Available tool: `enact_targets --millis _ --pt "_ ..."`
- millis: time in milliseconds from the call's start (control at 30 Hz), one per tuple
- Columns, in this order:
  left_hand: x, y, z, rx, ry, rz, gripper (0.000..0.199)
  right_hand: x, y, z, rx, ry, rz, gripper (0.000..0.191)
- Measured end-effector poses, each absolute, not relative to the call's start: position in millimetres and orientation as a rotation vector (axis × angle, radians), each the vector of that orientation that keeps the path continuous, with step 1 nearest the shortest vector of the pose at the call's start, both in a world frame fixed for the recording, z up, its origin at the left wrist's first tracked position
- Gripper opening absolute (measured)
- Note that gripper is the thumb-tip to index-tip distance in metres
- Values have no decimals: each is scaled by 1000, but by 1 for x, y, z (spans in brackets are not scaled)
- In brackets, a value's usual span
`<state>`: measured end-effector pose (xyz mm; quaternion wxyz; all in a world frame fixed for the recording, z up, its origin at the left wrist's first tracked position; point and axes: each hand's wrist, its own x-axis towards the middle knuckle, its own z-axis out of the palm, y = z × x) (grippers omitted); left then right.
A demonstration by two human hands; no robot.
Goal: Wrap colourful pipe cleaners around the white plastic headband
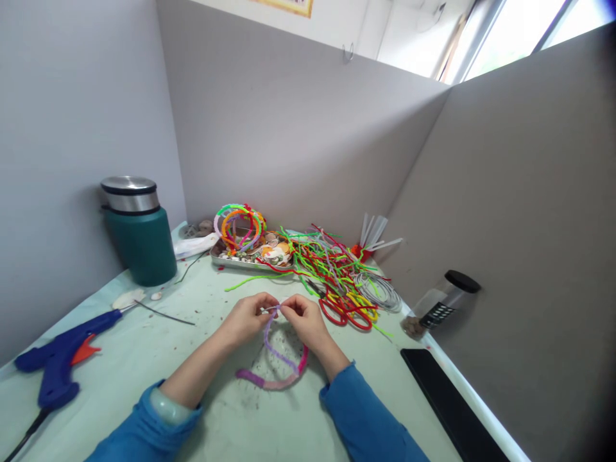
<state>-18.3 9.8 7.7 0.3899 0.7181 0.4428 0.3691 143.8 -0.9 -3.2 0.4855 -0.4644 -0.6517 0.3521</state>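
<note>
At the middle of the table, my left hand and my right hand meet with fingertips pinched together. Both are closed on the end of a lilac pipe cleaner, which hangs down between them. It runs to a curved band wrapped in purple, pale pink and magenta fuzzy stems, lying below the hands. The band's right part passes behind or under my right hand, so its end is hidden. Just beyond my right hand lie red-handled scissors, their blades partly under a heap of coloured pipe cleaners.
A metal tray holds shells and colourful wrapped rings. On the left stand a green flask and a blue glue gun. To the right are a coil of grey wire, a tilted clear jar and a long black object.
</note>
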Motion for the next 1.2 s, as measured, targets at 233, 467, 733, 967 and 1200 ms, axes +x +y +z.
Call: enact_targets --millis 233,467,733,967,1200 --pt "-17 1 19 2072 1327 901 19 143 1 -5 -1142 -1573 887 11" --pt "-17 2 21 2017 1327 901 23 142 0 -4 -1129 -1561 923 11" --pt "-19 5 22 1803 1295 853 31 142 -4 -2 -1075 -1627 874 11" --pt "-18 3 21 1438 1278 733 38 140 -6 -2 -1077 -1649 886 13" --pt "-17 3 18 1656 1369 882 32 144 2 -9 -1182 -1565 870 10"
